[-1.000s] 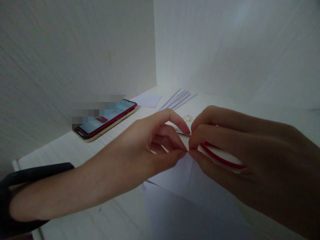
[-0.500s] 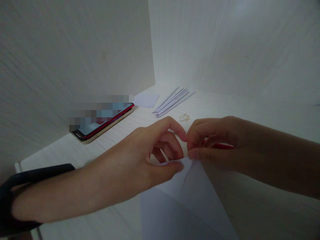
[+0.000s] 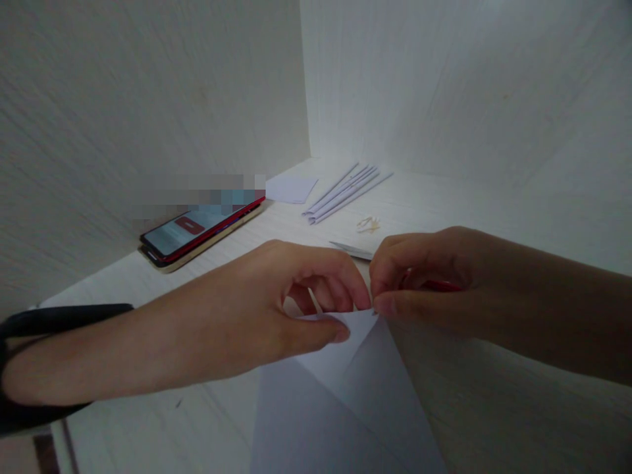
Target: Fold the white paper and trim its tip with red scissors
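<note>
A white sheet of paper (image 3: 345, 401) lies on the pale table (image 3: 148, 289) in front of me, with a folded corner at its far end. My left hand (image 3: 296, 296) pinches that folded edge between thumb and fingers. My right hand (image 3: 424, 283) meets it from the right, fingertips pressed on the same fold. A red-edged object (image 3: 442, 286) shows under the right fingers; I cannot make out what it is.
A red-cased phone (image 3: 197, 230) lies at the left, screen lit. Several folded white paper strips (image 3: 345, 191) and a small white sheet (image 3: 291, 189) sit in the far corner. A little pale scrap (image 3: 368, 225) lies behind my hands. White walls close in left and behind.
Both hands have sunk toward the table with the paper. The left fingers curled down onto the fold, and the red-edged object is now mostly hidden under my right hand.
</note>
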Tool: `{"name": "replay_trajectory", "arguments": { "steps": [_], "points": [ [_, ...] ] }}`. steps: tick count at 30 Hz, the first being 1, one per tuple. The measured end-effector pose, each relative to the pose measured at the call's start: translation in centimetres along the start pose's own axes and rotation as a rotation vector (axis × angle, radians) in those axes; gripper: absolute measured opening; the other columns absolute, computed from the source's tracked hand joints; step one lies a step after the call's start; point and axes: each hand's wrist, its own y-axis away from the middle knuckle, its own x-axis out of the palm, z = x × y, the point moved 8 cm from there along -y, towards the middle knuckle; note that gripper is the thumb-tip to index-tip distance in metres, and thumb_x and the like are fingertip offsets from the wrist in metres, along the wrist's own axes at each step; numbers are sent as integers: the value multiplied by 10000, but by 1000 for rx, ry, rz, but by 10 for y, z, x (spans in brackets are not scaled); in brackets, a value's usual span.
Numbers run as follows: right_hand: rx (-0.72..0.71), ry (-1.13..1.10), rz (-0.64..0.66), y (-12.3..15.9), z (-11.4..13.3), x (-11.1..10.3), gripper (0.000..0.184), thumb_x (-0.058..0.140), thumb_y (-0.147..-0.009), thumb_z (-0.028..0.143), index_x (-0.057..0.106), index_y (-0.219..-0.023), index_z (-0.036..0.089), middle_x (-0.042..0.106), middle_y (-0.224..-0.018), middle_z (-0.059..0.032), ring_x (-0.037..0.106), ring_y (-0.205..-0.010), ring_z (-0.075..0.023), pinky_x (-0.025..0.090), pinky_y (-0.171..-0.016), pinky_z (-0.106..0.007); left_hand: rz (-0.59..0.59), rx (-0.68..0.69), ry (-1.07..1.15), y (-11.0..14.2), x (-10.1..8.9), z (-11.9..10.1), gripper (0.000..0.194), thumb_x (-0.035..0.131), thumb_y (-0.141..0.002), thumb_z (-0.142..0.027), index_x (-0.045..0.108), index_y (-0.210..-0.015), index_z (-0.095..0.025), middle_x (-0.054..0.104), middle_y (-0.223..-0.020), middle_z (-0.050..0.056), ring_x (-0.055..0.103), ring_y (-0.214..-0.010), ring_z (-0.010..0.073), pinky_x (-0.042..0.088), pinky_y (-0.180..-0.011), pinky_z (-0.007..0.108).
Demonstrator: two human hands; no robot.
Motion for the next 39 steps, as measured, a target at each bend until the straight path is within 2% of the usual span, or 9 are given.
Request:
{"name": "replay_trajectory", "arguments": {
  "steps": [4, 7, 14, 21, 25, 34, 39],
  "points": [
    [-25, 80, -77, 2, 5, -3, 162, 582, -785, 334, 660, -701, 221, 561, -656, 34, 484, -507, -47, 344, -415, -130, 37, -60, -27, 3, 0, 6, 115, 614, -861, -246, 612, -928, -339, 663, -895, -162, 620, -807, 18, 479, -683, 85],
    [-14, 176, -131, 3, 8, -4, 141, 549, -794, 317, 655, -739, 242, 576, -681, 35, 487, -513, -61, 336, -435, -175, 32, -52, -80, 6, -4, 5, 144, 623, -851, -230, 618, -926, -353, 665, -889, -180, 614, -792, 2, 460, -657, 55],
    [-29, 216, -124, 4, 12, -1, 146, 516, -775, 282, 643, -709, 254, 578, -675, 34, 495, -531, -70, 337, -452, -193, 6, 31, -190, 13, -13, -2, 192, 617, -853, -221, 632, -949, -387, 678, -855, -201, 621, -721, -9, 461, -618, 46],
    [-73, 291, -124, 5, 19, -1, 141, 529, -793, 310, 645, -729, 263, 587, -708, 51, 501, -558, -70, 334, -464, -183, 6, -17, -185, 13, -15, -2, 155, 603, -855, -230, 648, -923, -362, 674, -799, -182, 608, -668, -8, 434, -534, 41],
    [-74, 310, -127, 4, 23, -2, 135, 539, -795, 307, 642, -725, 254, 585, -707, 53, 500, -577, -67, 330, -480, -178, 11, 0, -188, 13, -14, -4, 140, 575, -871, -248, 647, -924, -357, 666, -774, -158, 592, -635, 10, 420, -509, 90],
    [91, 290, -37, 13, 23, -2, 154, 551, -807, 277, 598, -672, 218, 557, -667, 31, 466, -572, -86, 353, -516, -199, -20, -22, -159, 15, -17, 1, 117, 565, -862, -234, 648, -871, -316, 667, -790, -110, 609, -672, 59, 440, -524, 149],
    [75, 244, -105, 9, 19, -6, 230, 602, -809, 398, 640, -750, 179, 536, -622, -23, 498, -624, -129, 386, -565, -217, -63, 17, -203, 16, -22, -3, 197, 564, -835, -162, 649, -879, -334, 678, -859, -120, 621, -765, 74, 468, -617, 154]
  ]
}}
